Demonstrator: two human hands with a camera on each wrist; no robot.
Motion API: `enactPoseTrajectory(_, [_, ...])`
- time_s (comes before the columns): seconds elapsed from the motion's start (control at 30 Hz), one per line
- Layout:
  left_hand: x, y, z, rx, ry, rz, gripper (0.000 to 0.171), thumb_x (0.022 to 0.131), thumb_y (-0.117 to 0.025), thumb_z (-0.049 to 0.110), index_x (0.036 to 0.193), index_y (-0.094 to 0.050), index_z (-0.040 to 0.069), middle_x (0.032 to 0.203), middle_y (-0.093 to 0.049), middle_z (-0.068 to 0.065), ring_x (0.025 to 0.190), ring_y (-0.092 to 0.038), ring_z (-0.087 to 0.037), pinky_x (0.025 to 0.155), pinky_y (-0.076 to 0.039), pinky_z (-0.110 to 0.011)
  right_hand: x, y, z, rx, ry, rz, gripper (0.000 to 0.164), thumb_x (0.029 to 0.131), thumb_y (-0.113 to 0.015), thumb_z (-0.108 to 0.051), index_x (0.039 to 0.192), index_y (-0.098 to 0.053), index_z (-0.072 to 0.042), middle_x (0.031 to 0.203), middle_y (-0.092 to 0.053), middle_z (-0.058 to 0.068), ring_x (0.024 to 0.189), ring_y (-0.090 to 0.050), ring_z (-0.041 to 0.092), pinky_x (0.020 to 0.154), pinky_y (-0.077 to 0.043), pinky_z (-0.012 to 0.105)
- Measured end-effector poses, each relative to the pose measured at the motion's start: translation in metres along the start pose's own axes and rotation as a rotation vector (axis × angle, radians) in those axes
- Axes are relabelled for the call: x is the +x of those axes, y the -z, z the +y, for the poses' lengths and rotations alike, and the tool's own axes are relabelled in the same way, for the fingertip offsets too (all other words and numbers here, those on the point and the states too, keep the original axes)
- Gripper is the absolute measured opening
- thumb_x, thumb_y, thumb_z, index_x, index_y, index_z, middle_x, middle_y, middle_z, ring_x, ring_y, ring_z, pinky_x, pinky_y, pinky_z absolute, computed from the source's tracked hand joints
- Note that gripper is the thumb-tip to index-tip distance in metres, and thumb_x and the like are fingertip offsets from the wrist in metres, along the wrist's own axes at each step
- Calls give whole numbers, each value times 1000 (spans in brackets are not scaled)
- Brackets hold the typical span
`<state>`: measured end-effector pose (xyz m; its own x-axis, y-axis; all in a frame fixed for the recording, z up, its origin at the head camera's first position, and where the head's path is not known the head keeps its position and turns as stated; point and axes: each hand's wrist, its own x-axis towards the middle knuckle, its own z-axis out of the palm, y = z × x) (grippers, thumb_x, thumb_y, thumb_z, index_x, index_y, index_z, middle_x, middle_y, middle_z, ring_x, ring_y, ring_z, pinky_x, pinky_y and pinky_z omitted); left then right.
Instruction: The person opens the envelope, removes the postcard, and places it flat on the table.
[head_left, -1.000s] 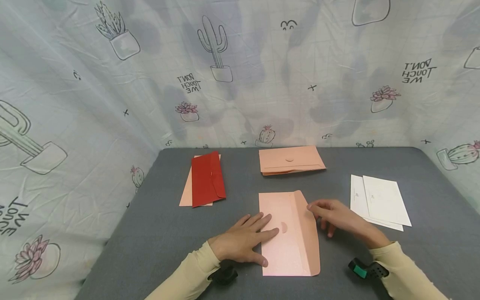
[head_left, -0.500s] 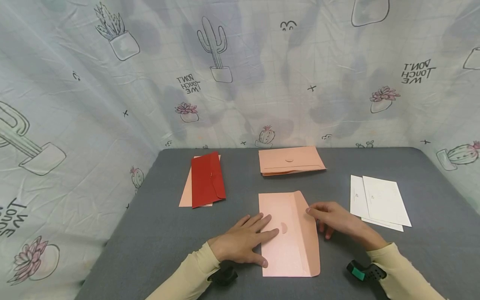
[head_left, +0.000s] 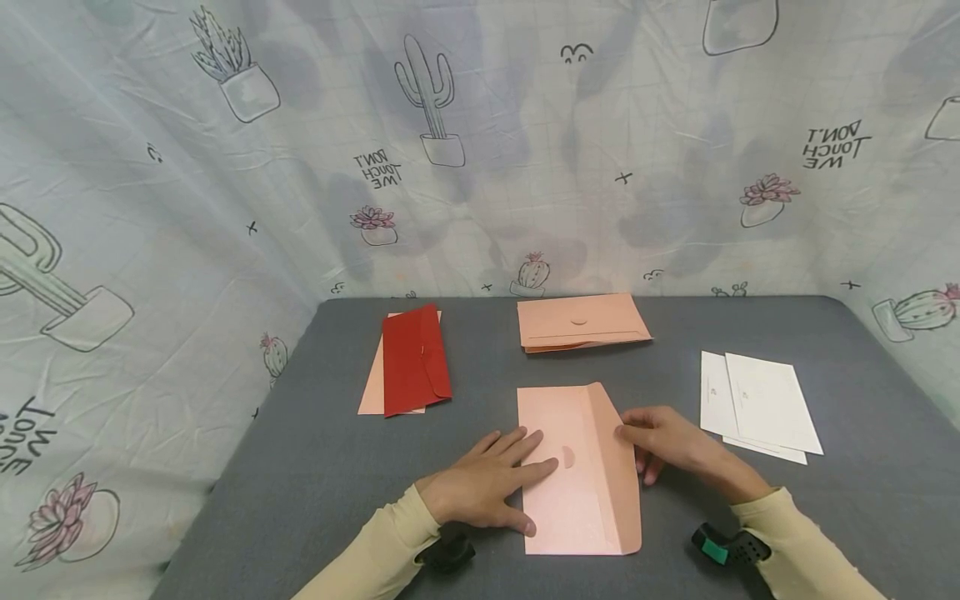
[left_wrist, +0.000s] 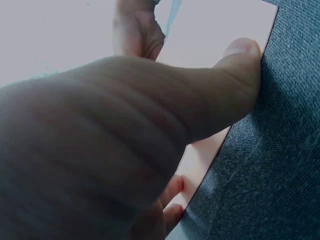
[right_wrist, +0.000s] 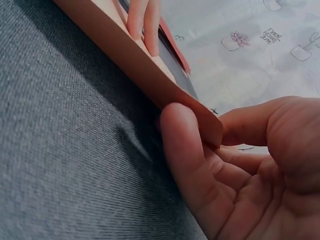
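Where the left hand (head_left: 483,485) splays, it hides the envelope (head_left: 568,504) the right hand (head_left: 669,437) pinches.

Head view: set above the near side of the desk (head_left: 300,500), facing forward and down; widest of the three, reaching the printed cloth (head_left: 495,108) behind. Left wrist view: very close, rolled, looking past the left hand (head_left: 491,479), which blocks much of it. Right wrist view: close, low, rolled, aimed along the right hand (head_left: 667,437). Common to all: pink envelope (head_left: 562,517), both hands. Head and right wrist share the cloth's plant prints.
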<state>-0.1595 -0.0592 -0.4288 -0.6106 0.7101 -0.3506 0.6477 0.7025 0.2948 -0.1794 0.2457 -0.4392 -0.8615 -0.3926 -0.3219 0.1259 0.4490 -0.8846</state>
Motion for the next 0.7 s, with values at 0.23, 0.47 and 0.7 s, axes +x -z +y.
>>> enactPoseTrajectory(0.23, [-1,1,1,4,4,-4,87,86,-74,55,159,-31,38,172,-15,2,160,-11,-22,128,-16,-52,2,-2,0,36,-24,-6,49,102,-53,-19,138,-47,15,74,-71,8,56,-67,17,55,-60,37])
enactPoseTrajectory(0.47, [-1,2,1,-7,-5,-2,86,86,-74,54,159,-31,37,172,-16,1,160,-12,-23,127,-17,-53,1,0,2,48,-4,-15,46,102,-51,-16,136,-49,15,76,-72,10,59,-69,18,55,-60,37])
enactPoseTrajectory(0.7, [-1,2,1,-7,1,5,87,85,-76,53,159,-32,38,172,-16,1,160,-13,-23,127,-18,-53,2,3,3,21,22,-26,40,102,-51,-15,131,-53,13,77,-72,10,59,-68,18,55,-60,35])
